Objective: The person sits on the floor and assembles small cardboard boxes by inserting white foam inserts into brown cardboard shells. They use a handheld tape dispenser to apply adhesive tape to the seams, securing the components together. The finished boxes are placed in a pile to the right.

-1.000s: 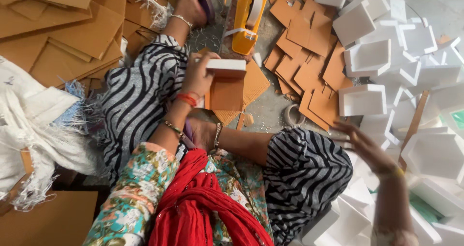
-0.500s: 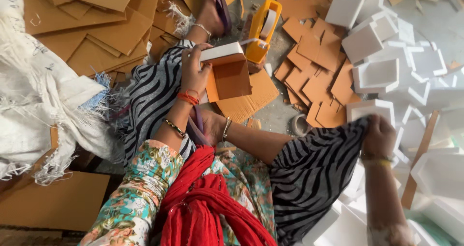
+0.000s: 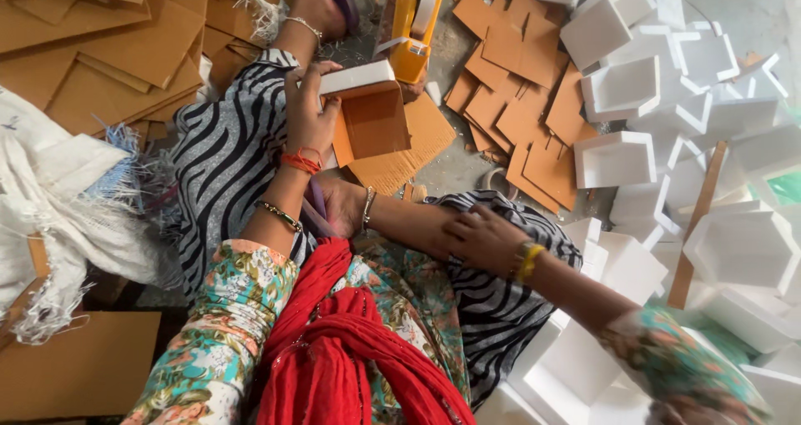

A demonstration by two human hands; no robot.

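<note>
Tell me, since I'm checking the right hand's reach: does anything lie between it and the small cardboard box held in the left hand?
The right hand rests on the striped knee, apart from the cardboard box that the left hand holds up. Between them lie only the person's own crossed leg and a corrugated cardboard sheet on the floor; nothing visible blocks the way.

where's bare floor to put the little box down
Bare grey floor shows only in a narrow strip between the corrugated sheet under the small cardboard box in the left hand and the brown cardboard pieces. White foam trays crowd the right, large cardboard sheets the left.
</note>
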